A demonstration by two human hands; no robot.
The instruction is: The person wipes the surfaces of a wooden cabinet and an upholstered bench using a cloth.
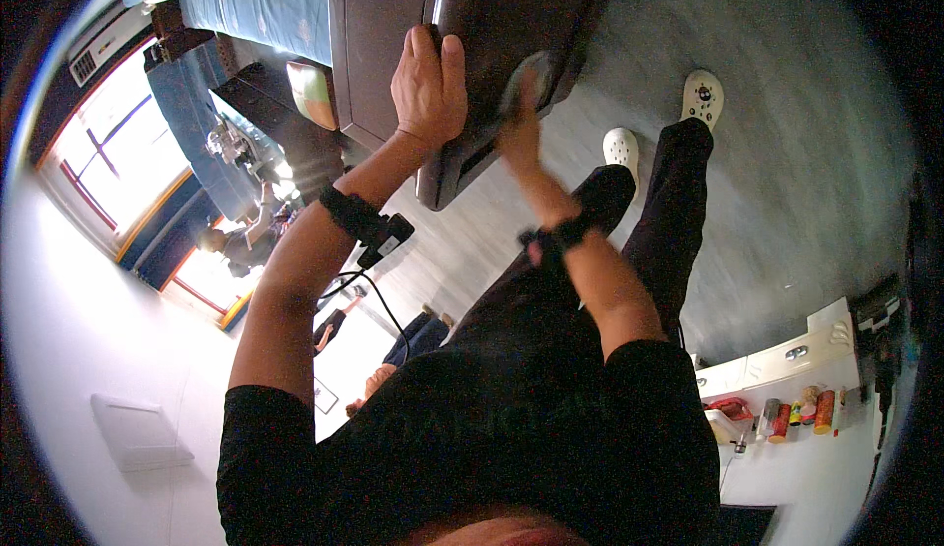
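My left hand is on the rounded rail of a dark brown wooden furniture panel; its fingers bend over the rail, with the thumb on the other side. To its right, my right hand is blurred. It holds a grey pad or cloth flat against the dark side face of the same piece. The blur leaves the pad's exact kind unclear. Both wrists wear black straps, and a small black device with a cable hangs at the left one.
Blue patterned bedding or cushions lie behind the panel. A person is by the windows, another lower left. My white clogs stand on the grey floor. A white cabinet with several containers is at lower right.
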